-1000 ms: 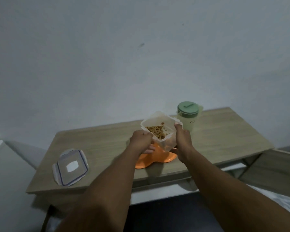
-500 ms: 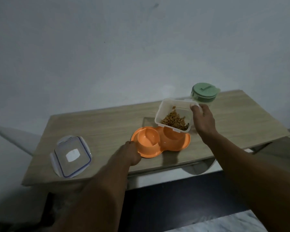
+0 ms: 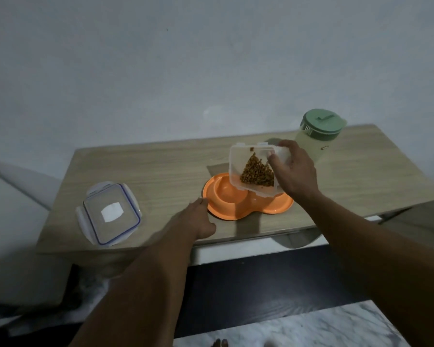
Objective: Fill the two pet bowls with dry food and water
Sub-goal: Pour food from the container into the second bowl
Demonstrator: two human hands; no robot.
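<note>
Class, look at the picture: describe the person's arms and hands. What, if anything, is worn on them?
The left arm and right arm are bare as far as the frame shows, no sleeves in view. The left hand and right hand wear no gloves; no watch, bracelet or ring shows. Dim light could hide small marks.

Wooden table (image 3: 161,166) w/ clear lid (image 3: 110,213) on left — floor (image 3: 336,329) maybe marble.

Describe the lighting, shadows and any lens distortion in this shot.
Head view: dim, flat, bluish light with no glare; the tilted food container in the right hand casts a soft shadow on the table behind the orange double bowl; the wide lens bows the table edges and swells the forearms; the kibble is sharp enough to read.
</note>
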